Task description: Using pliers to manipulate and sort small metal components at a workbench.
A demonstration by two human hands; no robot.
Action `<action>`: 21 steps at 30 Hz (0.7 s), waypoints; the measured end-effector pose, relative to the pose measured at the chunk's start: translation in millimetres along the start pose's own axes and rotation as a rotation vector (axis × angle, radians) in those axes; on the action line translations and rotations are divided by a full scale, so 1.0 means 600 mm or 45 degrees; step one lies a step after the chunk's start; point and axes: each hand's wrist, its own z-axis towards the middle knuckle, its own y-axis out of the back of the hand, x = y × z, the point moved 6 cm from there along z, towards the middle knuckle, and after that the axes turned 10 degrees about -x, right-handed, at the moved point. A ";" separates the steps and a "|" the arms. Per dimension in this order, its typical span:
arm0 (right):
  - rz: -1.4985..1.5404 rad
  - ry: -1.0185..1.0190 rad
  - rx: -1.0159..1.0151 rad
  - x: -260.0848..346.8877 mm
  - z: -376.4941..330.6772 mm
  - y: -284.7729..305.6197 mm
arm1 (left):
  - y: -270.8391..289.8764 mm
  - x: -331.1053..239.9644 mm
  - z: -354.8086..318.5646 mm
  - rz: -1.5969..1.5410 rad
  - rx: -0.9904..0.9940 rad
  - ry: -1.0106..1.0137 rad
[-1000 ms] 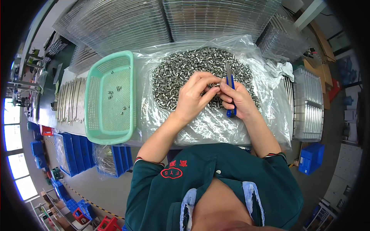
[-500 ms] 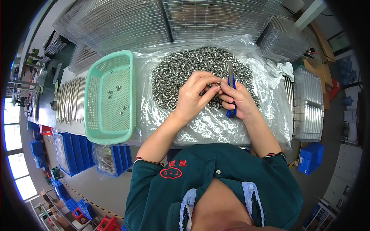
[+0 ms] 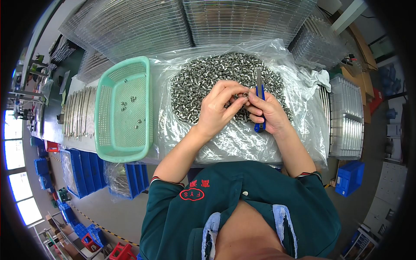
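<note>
As your two hands meet over a heap of metal fittings (image 3: 195, 82), the small metal ring (image 3: 245, 95) sits at the center of the dial, pinched by the thumb and fingertips of your left hand (image 3: 219, 104). More metal glints within that curl, too hidden to count. Your right hand (image 3: 271, 113) grasps a blue utility knife (image 3: 260, 97), its blade aimed at twelve o'clock and its butt at six, a hold that seems meant to keep the edge off your fingers while the right thumb tip lies at the ring. Whether that thumb presses on it is too small to tell.

The heap spreads from nine o'clock through twelve to three, on a clear plastic sheet (image 3: 212, 147) that likely keeps the pieces together and off the table. At nine o'clock stands a mint-green basket (image 3: 147, 108), near enough, it appears, for an easy reach, with a few loose fittings (image 3: 124, 104) scattered on its floor. Slim metal rods (image 3: 80, 112) lie side by side beyond it. Clear trays (image 3: 251, 24) line twelve o'clock, more trays (image 3: 346, 121) stack up at three, and a white cloth (image 3: 318, 79) rests between two and three, all apparently set outside your working space.
</note>
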 end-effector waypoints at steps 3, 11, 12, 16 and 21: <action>0.015 0.001 0.013 0.000 0.001 -0.001 | -0.001 0.003 0.000 -0.005 0.027 0.037; 0.033 -0.001 0.002 0.000 0.000 -0.002 | -0.002 0.005 -0.001 -0.027 0.056 0.085; 0.033 -0.001 0.003 0.000 0.000 -0.002 | -0.002 0.005 -0.001 -0.027 0.055 0.084; 0.021 0.019 -0.008 0.001 0.001 0.002 | 0.000 0.001 -0.001 -0.020 0.026 0.073; 0.010 0.074 -0.021 0.004 0.002 0.001 | 0.002 0.001 -0.001 -0.005 0.008 0.030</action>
